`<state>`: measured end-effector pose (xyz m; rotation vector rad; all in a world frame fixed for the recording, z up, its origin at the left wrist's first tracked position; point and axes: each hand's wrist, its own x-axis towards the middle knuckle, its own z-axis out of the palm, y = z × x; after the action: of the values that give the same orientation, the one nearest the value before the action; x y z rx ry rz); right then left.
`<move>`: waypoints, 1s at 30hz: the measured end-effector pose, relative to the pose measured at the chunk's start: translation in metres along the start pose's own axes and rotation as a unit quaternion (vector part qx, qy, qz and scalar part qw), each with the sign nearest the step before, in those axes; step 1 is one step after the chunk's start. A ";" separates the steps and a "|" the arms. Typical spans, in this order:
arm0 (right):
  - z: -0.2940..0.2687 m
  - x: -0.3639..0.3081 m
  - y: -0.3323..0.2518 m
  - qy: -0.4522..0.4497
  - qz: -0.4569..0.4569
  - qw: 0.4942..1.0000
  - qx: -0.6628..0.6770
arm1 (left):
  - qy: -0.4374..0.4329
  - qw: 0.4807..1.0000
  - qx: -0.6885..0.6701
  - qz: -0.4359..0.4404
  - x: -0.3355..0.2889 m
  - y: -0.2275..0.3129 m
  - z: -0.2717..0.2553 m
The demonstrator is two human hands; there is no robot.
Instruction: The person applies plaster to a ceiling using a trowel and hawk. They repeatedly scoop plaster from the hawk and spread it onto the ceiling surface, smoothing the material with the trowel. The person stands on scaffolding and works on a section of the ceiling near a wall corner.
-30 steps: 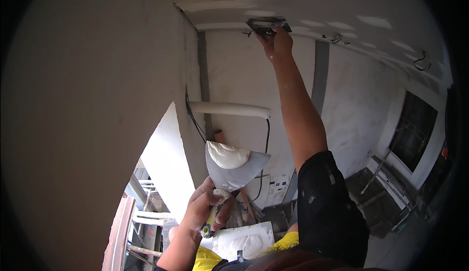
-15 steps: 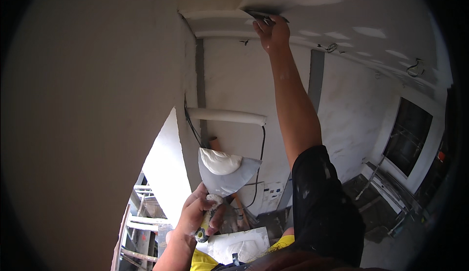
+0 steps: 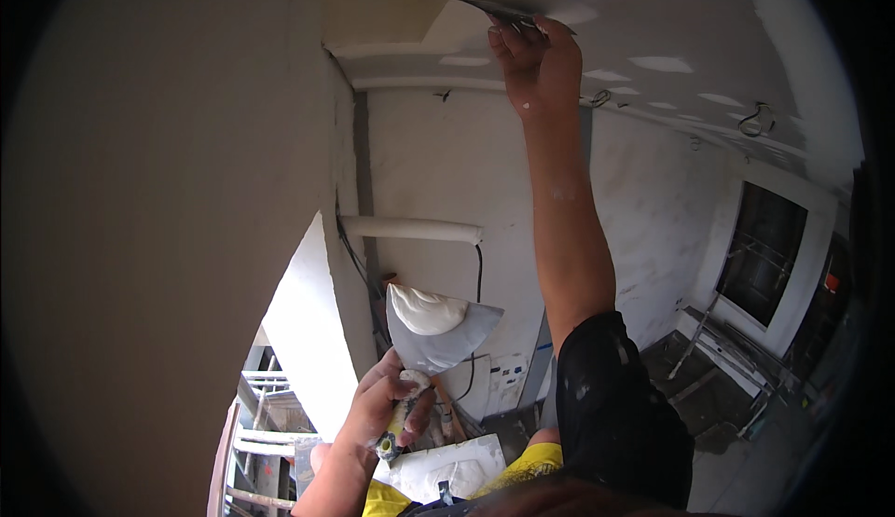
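My left hand (image 3: 371, 407) is wrapped round the yellowish, compound-smeared handle of a putty knife (image 3: 436, 353). Its broad grey blade points up and carries a thick mound of white filler (image 3: 427, 314). Stretched up high, my right hand (image 3: 545, 68) grips a wide filling knife (image 3: 513, 15) by its back edge, with the thumb on one side and the fingers on the other. That thin, dark blade lies nearly flat against the ceiling (image 3: 643, 27), beside the edge of a tan patch (image 3: 382, 23). The filling knife's handle, if it has one, is hidden.
A large plain wall surface (image 3: 168, 191) fills the left side. A white pipe (image 3: 410, 229) crosses ahead. Wire loops (image 3: 756, 121) hang from the ceiling. Below are a white board (image 3: 447, 466), scaffold poles (image 3: 275, 442) at lower left, and a framed window (image 3: 763, 251) at right.
My right hand and the filling knife have slid along the ceiling, away from the far wall and up the tan patch's edge. The view has shifted slightly; my left hand keeps its hold.
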<state>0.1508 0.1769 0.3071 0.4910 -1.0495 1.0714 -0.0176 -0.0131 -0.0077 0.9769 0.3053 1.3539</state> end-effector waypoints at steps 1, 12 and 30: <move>0.006 -0.005 -0.007 -0.004 -0.010 1.000 -0.005 | 0.000 1.000 0.001 -0.006 0.000 0.001 0.000; 0.070 -0.056 -0.088 -0.108 -0.115 0.987 0.000 | -0.028 0.999 0.006 -0.026 0.003 -0.004 0.005; -0.119 -0.250 -0.100 0.099 0.101 0.988 -0.058 | 0.081 0.976 0.160 0.120 0.039 -0.035 -0.007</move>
<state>0.2708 0.1066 0.0478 0.1819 -0.9935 1.2041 0.0109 0.0284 -0.0241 1.2011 0.5552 1.6428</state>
